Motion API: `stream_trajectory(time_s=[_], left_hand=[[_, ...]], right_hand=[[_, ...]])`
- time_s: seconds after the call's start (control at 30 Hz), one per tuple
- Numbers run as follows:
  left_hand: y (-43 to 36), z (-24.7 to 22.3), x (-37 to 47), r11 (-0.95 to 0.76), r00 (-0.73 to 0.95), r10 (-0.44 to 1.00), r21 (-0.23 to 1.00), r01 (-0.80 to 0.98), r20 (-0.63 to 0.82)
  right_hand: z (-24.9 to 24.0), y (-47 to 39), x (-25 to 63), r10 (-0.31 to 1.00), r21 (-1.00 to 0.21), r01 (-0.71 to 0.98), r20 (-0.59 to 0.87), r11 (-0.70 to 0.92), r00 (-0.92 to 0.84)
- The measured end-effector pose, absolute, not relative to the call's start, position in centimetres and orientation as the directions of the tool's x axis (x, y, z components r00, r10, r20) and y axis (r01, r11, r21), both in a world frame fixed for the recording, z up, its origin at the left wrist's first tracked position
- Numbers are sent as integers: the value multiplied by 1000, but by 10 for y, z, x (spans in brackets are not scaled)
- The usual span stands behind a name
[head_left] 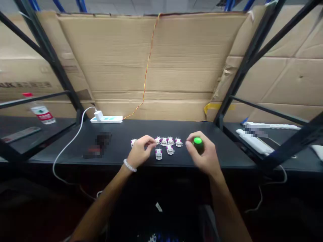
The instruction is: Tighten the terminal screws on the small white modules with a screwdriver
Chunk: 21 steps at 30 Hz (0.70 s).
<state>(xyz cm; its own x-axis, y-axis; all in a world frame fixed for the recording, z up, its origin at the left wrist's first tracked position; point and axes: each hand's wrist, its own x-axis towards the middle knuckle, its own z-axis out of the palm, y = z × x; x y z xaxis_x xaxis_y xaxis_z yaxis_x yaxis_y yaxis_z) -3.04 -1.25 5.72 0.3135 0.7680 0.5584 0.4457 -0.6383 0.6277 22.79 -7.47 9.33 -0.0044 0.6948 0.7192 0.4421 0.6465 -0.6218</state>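
The black tabletop [234, 153] supports everything between the hands. The right hand [209, 156] curls its fingers around a dark, bright-green-topped cylinder [198, 144], probably to steady it. The left hand [138, 154] bends thumb and forefinger close together beside the small white-and-purple plastic pieces [170, 150]; whether they pinch anything, I cannot tell. The pieces lie loosely grouped, perhaps for easy reach. Counts: two hands, one cylinder, seven visible pieces.

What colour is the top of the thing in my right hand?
Bright green, seen in the head view, in your right hand.
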Motion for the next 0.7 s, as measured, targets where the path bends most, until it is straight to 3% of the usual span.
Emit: stream_trajectory(time_s=[0.13, 0.33, 0.53, 0.7], left_hand=[[-48, 67, -15, -787, 354, 604, 463, 407, 714], [-63, 71, -7, -825, 318, 545, 427, 371, 776], [-57, 66, -6, -772, 224, 630, 566, 288, 744], [-57, 64, -4, -657, 180, 745, 753, 31, 642]], right_hand=[[87, -75, 204, 632, -472, 492, 741, 731, -228], [76, -71, 193, 498, -384, 369, 816, 846, -294], [72, -68, 190, 463, -312, 439, 836, 843, -295], [71, -67, 188, 396, -237, 463, 874, 854, -282]])
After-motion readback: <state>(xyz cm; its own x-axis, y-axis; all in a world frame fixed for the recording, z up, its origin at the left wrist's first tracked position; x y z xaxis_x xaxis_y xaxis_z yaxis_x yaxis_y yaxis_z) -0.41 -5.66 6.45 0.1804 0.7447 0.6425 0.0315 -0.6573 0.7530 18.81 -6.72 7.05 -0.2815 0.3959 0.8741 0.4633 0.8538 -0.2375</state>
